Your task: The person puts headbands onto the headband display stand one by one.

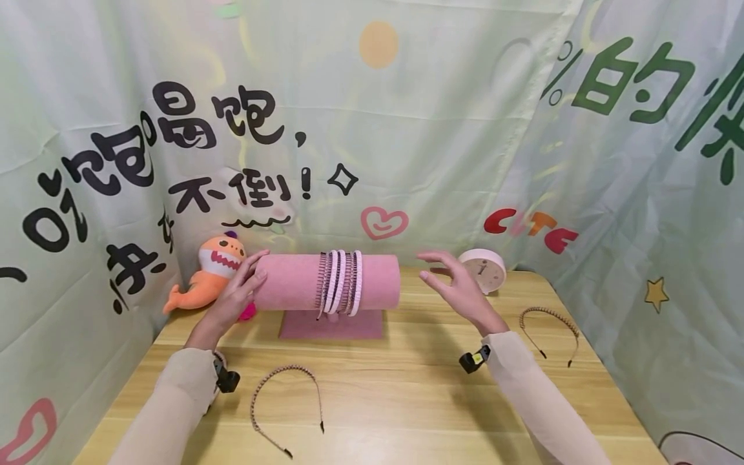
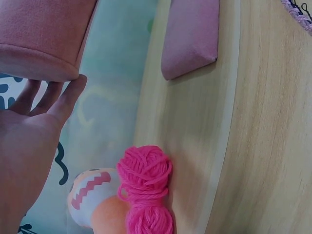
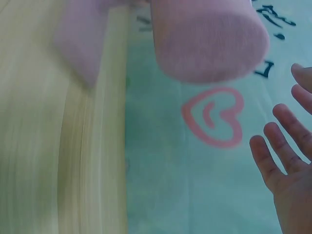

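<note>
A pink padded display stand (image 1: 290, 284), a horizontal roll on a flat base, stands toward the back of the table. Several headbands (image 1: 339, 283), white padded ones and thin dark toothed ones, sit side by side around the middle of its roll. At the roll's left end my left hand (image 1: 239, 290) touches the edge, and the left wrist view shows straight fingertips (image 2: 73, 90) against the end's rim. My right hand (image 1: 462, 290) hovers apart from the right end, its fingers spread and holding nothing; the right wrist view shows the roll's bare round end (image 3: 214, 46).
One beaded headband (image 1: 285, 368) lies at the front left, another (image 1: 549, 310) at the right edge. An orange shark plush (image 1: 212, 278) and pink yarn (image 2: 146, 190) are behind my left hand. A round clock (image 1: 485, 270) stands at the back right. Printed cloth (image 1: 378, 142) surrounds the table.
</note>
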Demonstrator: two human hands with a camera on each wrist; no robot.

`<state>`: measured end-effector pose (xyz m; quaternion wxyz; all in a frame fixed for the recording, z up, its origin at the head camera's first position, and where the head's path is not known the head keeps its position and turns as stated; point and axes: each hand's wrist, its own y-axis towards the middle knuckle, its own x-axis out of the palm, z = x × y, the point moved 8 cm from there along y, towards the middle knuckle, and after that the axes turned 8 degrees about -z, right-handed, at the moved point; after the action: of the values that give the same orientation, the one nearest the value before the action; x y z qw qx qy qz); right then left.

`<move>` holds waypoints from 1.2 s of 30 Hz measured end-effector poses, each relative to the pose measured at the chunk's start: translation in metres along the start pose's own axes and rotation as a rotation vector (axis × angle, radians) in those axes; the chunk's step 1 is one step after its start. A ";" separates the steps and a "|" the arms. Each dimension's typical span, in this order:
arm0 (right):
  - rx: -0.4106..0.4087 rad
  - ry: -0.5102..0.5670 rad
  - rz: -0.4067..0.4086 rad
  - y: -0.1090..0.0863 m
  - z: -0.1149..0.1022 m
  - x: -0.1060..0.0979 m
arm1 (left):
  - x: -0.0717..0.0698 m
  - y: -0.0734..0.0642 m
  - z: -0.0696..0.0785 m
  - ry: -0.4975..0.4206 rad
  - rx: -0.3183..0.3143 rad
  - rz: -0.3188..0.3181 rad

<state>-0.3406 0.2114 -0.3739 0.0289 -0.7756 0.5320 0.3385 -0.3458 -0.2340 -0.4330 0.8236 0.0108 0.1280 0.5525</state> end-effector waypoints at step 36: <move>0.280 -0.244 0.113 -0.111 0.102 -0.114 | 0.001 -0.002 0.000 0.000 0.004 -0.009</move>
<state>-0.3208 0.3924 -0.4236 0.1817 -0.6862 0.6091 0.3536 -0.3435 -0.2340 -0.4339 0.8259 0.0119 0.1290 0.5487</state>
